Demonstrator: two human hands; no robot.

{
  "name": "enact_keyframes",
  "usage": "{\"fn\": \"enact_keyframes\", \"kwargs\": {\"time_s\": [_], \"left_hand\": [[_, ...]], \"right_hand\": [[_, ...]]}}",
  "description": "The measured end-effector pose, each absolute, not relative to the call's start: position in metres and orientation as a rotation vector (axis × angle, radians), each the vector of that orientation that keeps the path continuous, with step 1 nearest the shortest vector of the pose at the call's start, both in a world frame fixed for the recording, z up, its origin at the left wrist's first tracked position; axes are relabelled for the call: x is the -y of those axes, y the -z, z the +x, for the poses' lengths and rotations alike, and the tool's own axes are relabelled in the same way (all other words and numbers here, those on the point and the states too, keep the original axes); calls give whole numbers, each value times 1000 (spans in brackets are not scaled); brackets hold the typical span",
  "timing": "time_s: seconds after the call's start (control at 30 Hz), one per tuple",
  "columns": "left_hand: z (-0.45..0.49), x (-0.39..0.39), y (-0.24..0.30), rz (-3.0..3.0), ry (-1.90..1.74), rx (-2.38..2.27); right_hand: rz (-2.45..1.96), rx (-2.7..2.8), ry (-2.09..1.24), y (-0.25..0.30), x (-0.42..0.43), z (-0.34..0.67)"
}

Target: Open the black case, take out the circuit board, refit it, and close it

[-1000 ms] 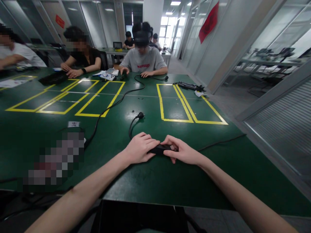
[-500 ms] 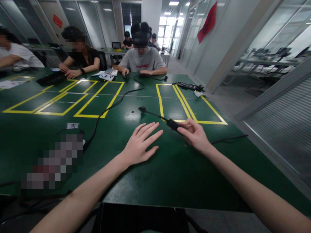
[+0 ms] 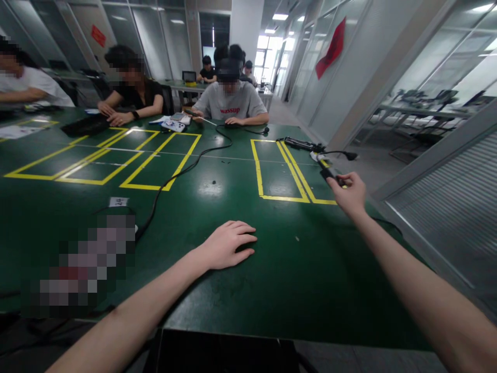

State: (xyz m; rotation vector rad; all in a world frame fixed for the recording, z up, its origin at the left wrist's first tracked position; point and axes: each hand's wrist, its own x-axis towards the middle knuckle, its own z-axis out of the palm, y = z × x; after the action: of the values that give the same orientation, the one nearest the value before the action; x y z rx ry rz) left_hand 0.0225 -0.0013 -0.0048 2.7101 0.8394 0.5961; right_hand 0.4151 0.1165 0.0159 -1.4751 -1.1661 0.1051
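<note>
- Head view: we recorded the right hand (image 3: 350, 194) at the far right of the green table (image 3: 272, 295), grasping a black block (image 3: 325, 171) between thumb and fingers.
- We noted that the block's near end sat inside the grip, partly hidden by the fingers; its far end projected beyond the fingertips, away from the wearer.
- From that far end we traced a short black cord (image 3: 334, 152), curving rightward to a plug (image 3: 351, 155), which hung free beyond the knuckles.
- In our view the block overlapped the yellow tape (image 3: 324, 202) of the rightmost marked rectangle; we could not tell whether it touched the tabletop.
- Just past the block we observed a folded black stand (image 3: 298, 142) and a scrap of white paper (image 3: 315, 156).
- We found the left hand (image 3: 230, 244) released, resting on the table with fingers loosely spread, well apart from the block.
</note>
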Motion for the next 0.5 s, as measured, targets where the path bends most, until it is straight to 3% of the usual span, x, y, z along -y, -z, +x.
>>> {"fn": "enact_keyframes", "kwargs": {"time_s": [0.23, 0.5], "left_hand": [[22, 3, 4, 2677, -600, -838], [20, 4, 1, 2653, -596, -843]], "right_hand": [[-1863, 1520, 23, 14, -106, 418], [-2071, 1441, 126, 14, -118, 425]]}}
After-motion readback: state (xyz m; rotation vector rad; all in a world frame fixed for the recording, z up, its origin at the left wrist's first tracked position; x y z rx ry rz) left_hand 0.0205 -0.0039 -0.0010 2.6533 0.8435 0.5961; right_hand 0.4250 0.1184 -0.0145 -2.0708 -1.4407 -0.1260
